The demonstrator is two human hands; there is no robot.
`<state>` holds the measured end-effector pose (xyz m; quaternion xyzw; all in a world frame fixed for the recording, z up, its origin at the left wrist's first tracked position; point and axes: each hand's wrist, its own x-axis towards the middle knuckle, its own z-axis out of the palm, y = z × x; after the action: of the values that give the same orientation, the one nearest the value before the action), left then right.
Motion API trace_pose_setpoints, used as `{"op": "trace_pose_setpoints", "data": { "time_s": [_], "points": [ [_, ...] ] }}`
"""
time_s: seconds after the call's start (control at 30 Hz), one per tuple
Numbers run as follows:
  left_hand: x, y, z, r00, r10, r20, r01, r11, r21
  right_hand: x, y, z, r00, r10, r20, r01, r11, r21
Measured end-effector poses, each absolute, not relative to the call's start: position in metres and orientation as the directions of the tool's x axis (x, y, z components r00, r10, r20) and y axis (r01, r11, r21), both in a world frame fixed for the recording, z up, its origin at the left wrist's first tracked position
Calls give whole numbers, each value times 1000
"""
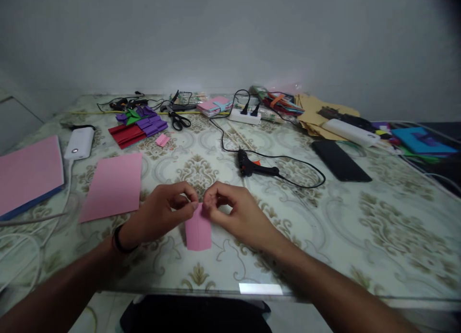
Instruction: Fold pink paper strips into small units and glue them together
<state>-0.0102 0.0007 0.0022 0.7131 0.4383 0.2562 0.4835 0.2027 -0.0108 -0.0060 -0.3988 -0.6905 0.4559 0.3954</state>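
A small pink piece of paper (199,232) with a crease down its middle is held upright or tilted just above the patterned table, near its front edge. My left hand (169,208) pinches its upper left corner between thumb and forefinger. At the upper right corner, my right hand (230,208) pinches the same paper, its fingertips close to those of the left. Left of my hands lies a larger pink sheet (114,188). A black glue gun (257,167) rests on its side beyond my right hand, its cord looping right.
Black scissors (178,119), red and purple folded papers (139,127) and a white power strip (245,116) are at the back. A white power bank (79,143) and stacked pink sheets (30,172) lie left. On the right is a black phone-like slab (340,161).
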Motion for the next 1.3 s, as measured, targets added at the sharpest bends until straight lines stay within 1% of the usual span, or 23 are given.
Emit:
{"op": "trace_pose_setpoints", "data": {
  "time_s": [0.1, 0.4, 0.53, 0.63, 0.73, 0.83, 0.93, 1.1, 1.2, 1.3],
  "points": [
    [-5, -2, 3, 490, 867, -92, 388, -122, 913, 199, -13, -8, -384, 906, 181, 181, 266, -947],
    [-6, -2, 8, 516, 851, -97, 343, -102, 934, 196, -14, -11, -348, 925, 149, 85, 190, -978],
    [-14, 3, 15, 479, 876, -65, 314, -102, 944, 201, -10, -7, -307, 945, 115, 50, 137, -989],
    [-17, 6, 17, 427, 904, -25, 250, -91, 964, 203, -7, -8, -286, 952, 110, 44, 128, -991],
    [-15, 5, 15, 453, 891, -18, 282, -124, 951, 204, -7, -10, -294, 948, 119, 44, 138, -989],
    [-10, 3, 10, 506, 863, 3, 387, -230, 893, 202, -9, -10, -323, 938, 124, 62, 152, -986],
    [-5, 0, 7, 507, 861, 49, 423, -298, 856, 201, -12, -9, -354, 925, 140, 101, 186, -977],
    [0, -5, 8, 501, 863, 72, 423, -317, 849, 198, -13, -8, -358, 912, 199, 180, 277, -944],
    [1, -6, 9, 496, 864, 89, 424, -330, 843, 198, -13, -8, -375, 905, 202, 168, 281, -945],
    [-2, -5, 10, 494, 865, 90, 396, -315, 862, 201, -12, -7, -394, 899, 189, 142, 263, -954]
  ]
}}
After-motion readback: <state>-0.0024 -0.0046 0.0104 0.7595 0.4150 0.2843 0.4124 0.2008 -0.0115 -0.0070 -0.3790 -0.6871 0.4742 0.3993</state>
